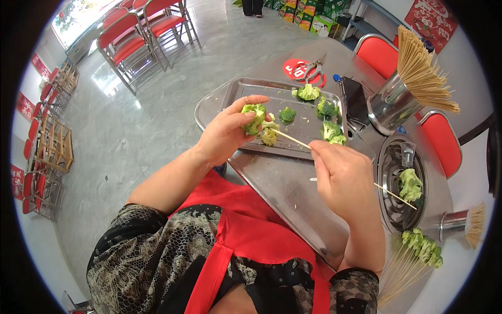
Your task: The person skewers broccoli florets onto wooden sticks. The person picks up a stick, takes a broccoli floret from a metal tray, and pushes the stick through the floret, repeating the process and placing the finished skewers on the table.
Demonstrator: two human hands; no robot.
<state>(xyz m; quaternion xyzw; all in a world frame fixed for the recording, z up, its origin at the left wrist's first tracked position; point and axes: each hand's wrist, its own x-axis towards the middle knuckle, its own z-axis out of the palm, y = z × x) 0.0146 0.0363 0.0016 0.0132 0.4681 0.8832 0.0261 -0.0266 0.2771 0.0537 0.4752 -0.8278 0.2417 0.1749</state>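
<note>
My left hand holds a broccoli floret above the near left part of a metal tray. In my right hand is a thin wooden skewer; its front end reaches the broccoli at my left hand, and its back end sticks out to the right. Whether the tip is inside the held floret cannot be told. Below my left hand, a yellowish floret shows over the tray. Several loose florets lie on the tray, among them a small dark one and a pale one.
Scissors lie beyond the tray, beside a phone. A steel canister full of skewers stands right. Nearer are a round recessed burner with a broccoli piece, finished broccoli skewers and a smaller canister. Red chairs flank the table.
</note>
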